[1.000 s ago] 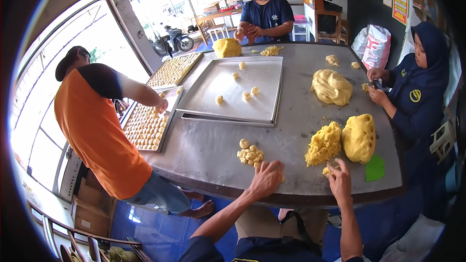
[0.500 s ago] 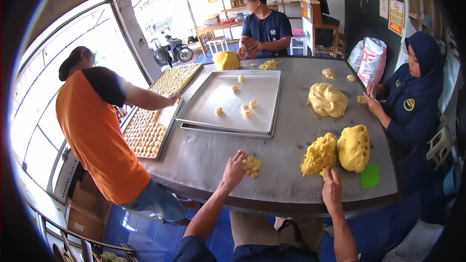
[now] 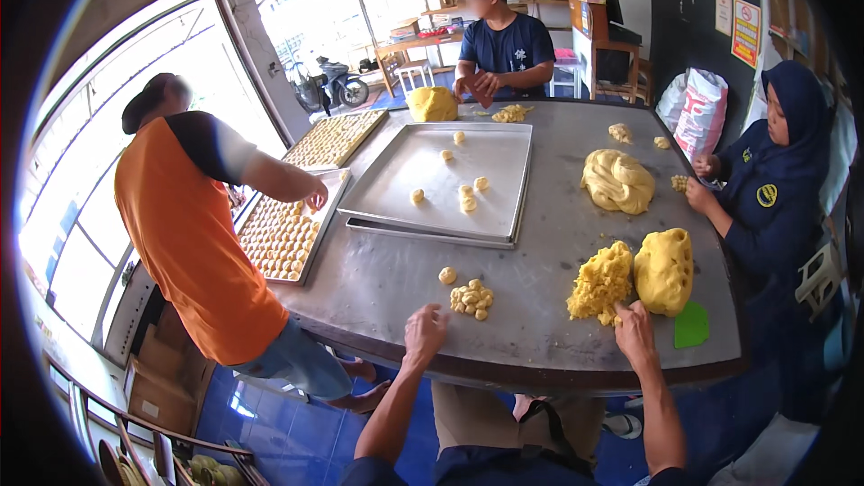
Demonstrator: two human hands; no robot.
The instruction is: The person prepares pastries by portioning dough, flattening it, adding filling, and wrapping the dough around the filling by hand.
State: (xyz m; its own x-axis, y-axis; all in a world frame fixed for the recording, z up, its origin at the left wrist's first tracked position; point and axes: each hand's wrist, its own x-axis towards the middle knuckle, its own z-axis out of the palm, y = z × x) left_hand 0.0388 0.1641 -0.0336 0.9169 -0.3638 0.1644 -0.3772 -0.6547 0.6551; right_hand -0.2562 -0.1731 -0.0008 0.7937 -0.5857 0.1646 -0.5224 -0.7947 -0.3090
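Observation:
Near the table's (image 3: pixel 531 324) front edge, my left hand (image 3: pixel 425 333) is curled, left of a cluster of small dough pieces (image 3: pixel 470 300); what it holds is hidden. A lone dough ball (image 3: pixel 447 275) lies just beyond. My right hand (image 3: pixel 635 335) has its fingers closed at the lower edge of a crumbly yellow mound (image 3: pixel 596 279), its grip too small to make out. A big smooth yellow lump (image 3: pixel 662 270) sits right of the mound, with a green flat scraper (image 3: pixel 691 324) below it.
Stacked metal trays (image 3: pixel 378 180) hold several balls. A pale dough lump (image 3: pixel 616 182) lies at right. Filled trays (image 3: pixel 281 234) line the left, beside a person in orange (image 3: pixel 184 243). Another person (image 3: pixel 504 45) works across; a third (image 3: pixel 774 180) stands right, with sacks (image 3: pixel 697 108) behind.
My left hand moved forward, then back, leaving the lone ball in view. An extra ball appeared on the middle tray. The orange-shirted person's hand shifted. My right hand stays by the mound.

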